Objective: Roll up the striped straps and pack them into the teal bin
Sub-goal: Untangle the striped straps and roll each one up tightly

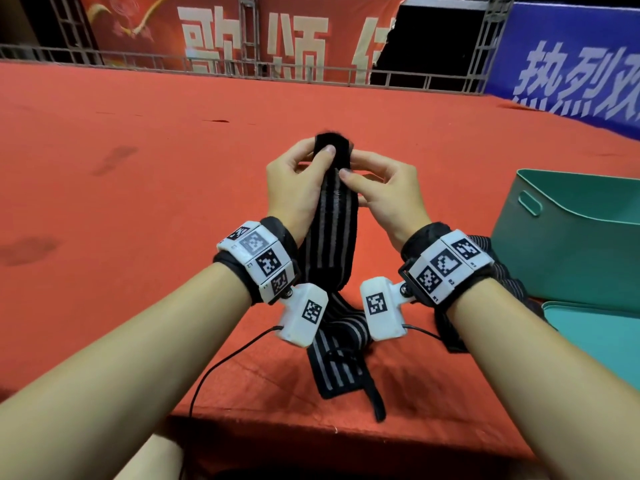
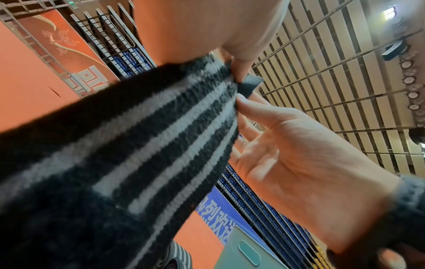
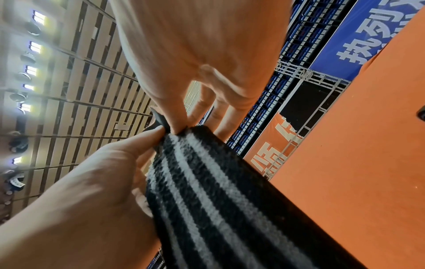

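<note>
Red carpeted surface underneath; both the left hand and right hand pinch the striped strap by its top end, long axis hanging straight down between the wrists. Teal bin sits right of the right hand.

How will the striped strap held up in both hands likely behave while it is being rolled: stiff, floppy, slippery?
Probably floppy: below the left hand and right hand, the striped strap hangs limp and bunches on the red table. Its knitted ribbed surface looks grippy, not slippery. A loose roll may well unwind if released.
</note>
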`<state>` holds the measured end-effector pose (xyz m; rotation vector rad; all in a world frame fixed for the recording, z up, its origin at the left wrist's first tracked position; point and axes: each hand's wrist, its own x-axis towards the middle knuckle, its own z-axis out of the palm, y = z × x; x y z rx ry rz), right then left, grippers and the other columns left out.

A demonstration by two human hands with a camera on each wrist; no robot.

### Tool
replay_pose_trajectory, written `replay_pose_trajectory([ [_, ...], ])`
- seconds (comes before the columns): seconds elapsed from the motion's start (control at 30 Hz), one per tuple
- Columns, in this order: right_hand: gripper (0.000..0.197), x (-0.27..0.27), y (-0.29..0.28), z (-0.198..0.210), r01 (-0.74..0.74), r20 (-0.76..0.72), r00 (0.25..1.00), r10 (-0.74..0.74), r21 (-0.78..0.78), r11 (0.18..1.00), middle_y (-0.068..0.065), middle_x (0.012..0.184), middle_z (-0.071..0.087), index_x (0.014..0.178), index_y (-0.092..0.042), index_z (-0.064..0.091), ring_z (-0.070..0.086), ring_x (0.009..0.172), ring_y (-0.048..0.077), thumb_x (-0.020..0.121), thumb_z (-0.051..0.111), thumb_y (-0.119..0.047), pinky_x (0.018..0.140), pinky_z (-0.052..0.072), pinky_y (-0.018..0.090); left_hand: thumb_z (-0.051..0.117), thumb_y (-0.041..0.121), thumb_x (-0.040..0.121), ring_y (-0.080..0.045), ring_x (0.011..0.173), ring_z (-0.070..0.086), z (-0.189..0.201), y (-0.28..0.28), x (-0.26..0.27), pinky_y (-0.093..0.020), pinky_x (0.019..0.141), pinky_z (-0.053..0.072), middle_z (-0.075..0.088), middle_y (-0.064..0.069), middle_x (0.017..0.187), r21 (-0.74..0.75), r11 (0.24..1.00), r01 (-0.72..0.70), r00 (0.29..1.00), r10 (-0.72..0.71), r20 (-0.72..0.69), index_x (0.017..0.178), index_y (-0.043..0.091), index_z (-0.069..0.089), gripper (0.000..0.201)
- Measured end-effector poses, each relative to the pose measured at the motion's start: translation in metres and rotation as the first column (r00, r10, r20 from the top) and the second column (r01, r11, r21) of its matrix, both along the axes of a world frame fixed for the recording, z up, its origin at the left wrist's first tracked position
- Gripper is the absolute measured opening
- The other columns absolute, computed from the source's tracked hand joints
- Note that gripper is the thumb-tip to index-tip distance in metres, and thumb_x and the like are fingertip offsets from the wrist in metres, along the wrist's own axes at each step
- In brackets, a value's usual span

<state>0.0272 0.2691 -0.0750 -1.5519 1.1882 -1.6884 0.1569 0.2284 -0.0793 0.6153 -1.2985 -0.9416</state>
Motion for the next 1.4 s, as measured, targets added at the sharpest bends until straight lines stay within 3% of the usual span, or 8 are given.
replay_pose_trajectory([
  [0.2, 0.019, 0.0, 0.003, 0.0, -0.049, 0.002, 0.999, 0.049, 0.077, 0.996, 0.005, 0.097, 0.073, 0.114, -0.007, 0.073, 0.067, 0.079, 0.011, 0.097, 0.07, -0.015, 0.064, 0.058, 0.033, 0.066, 0.004, 0.096, -0.004, 0.086, 0.067, 0.001, -0.002, 0.002, -0.025, 0.083, 0.056, 0.074, 0.002, 0.097, -0.017, 1.0, 0.007, 1.0, -0.007, 0.006, 0.111, 0.006, 0.076, 0.018],
  [0.33, 0.017, -0.002, 0.003, -0.004, -0.019, 0.056, 0.998, 0.017, 0.044, 0.999, 0.012, 0.099, 0.072, 0.113, -0.007, 0.072, 0.066, 0.07, 0.012, 0.096, 0.07, -0.009, 0.055, 0.056, 0.029, 0.069, 0.011, 0.095, -0.015, 0.092, 0.068, -0.003, 0.0, 0.001, -0.038, 0.09, 0.058, 0.075, -0.006, 0.102, -0.008, 0.999, 0.054, 0.998, -0.054, 0.022, 0.113, 0.006, 0.076, 0.02],
  [0.53, 0.019, -0.013, -0.005, -0.011, 0.068, 0.1, 0.993, -0.068, -0.002, 0.998, 0.003, 0.101, 0.072, 0.108, -0.009, 0.074, 0.068, 0.078, 0.012, 0.091, 0.069, -0.001, 0.057, 0.057, 0.03, 0.07, 0.02, 0.096, -0.011, 0.083, 0.069, -0.021, -0.006, 0.003, -0.029, 0.08, 0.055, 0.074, -0.006, 0.092, 0.091, 0.985, 0.144, 0.972, -0.158, 0.173, 0.104, 0.003, 0.073, 0.019],
  [0.73, 0.023, -0.017, -0.005, -0.021, 0.065, 0.042, 0.997, -0.063, -0.044, 0.997, 0.006, 0.096, 0.079, 0.096, -0.005, 0.08, 0.072, 0.093, 0.015, 0.085, 0.065, 0.008, 0.08, 0.057, 0.031, 0.065, 0.02, 0.099, -0.013, 0.078, 0.066, -0.032, -0.006, 0.001, -0.029, 0.074, 0.051, 0.071, -0.002, 0.084, 0.188, 0.968, 0.167, 0.959, -0.204, 0.196, 0.089, 0.012, 0.07, 0.014],
  [0.97, 0.016, -0.026, -0.007, -0.029, 0.047, 0.043, 0.998, -0.045, -0.044, 0.998, 0.005, 0.094, 0.08, 0.094, -0.003, 0.079, 0.075, 0.088, 0.013, 0.085, 0.071, 0.009, 0.066, 0.054, 0.019, 0.062, 0.054, 0.091, -0.027, 0.091, 0.063, -0.028, -0.003, 0.005, -0.033, 0.073, 0.048, 0.069, -0.006, 0.102, 0.478, 0.816, 0.326, 0.91, -0.408, 0.076, 0.108, 0.014, 0.073, 0.045],
  [1.07, 0.022, -0.025, -0.006, -0.03, 0.003, -0.001, 1.0, -0.003, -0.027, 1.0, -0.001, 0.089, 0.079, 0.094, -0.004, 0.079, 0.074, 0.086, 0.01, 0.087, 0.066, 0.012, 0.066, 0.055, 0.018, 0.066, 0.042, 0.097, -0.024, 0.094, 0.072, -0.033, -0.006, 0.006, -0.037, 0.082, 0.055, 0.077, -0.008, 0.105, 0.361, 0.895, 0.262, 0.918, -0.346, 0.192, 0.11, 0.01, 0.075, 0.036],
  [1.23, 0.037, -0.03, 0.002, -0.029, -0.069, 0.08, 0.995, 0.059, 0.135, 0.988, 0.005, 0.112, 0.077, 0.106, -0.009, 0.078, 0.07, 0.097, 0.011, 0.087, 0.051, 0.007, 0.069, 0.059, 0.031, 0.065, 0.013, 0.1, -0.021, 0.103, 0.072, -0.042, -0.004, 0.004, -0.035, 0.095, 0.057, 0.076, -0.012, 0.111, 0.211, 0.956, 0.205, 0.937, -0.254, 0.24, 0.115, 0.004, 0.071, 0.019],
  [1.4, 0.027, -0.035, 0.005, -0.037, -0.04, 0.047, 0.998, 0.034, 0.142, 0.989, 0.003, 0.109, 0.077, 0.121, -0.013, 0.072, 0.073, 0.1, 0.011, 0.094, 0.073, -0.012, 0.071, 0.06, 0.033, 0.068, 0.008, 0.096, -0.008, 0.098, 0.068, -0.042, -0.003, 0.005, -0.033, 0.096, 0.054, 0.076, -0.002, 0.103, 0.055, 0.991, 0.123, 0.94, -0.135, 0.313, 0.111, 0.011, 0.073, 0.016],
])
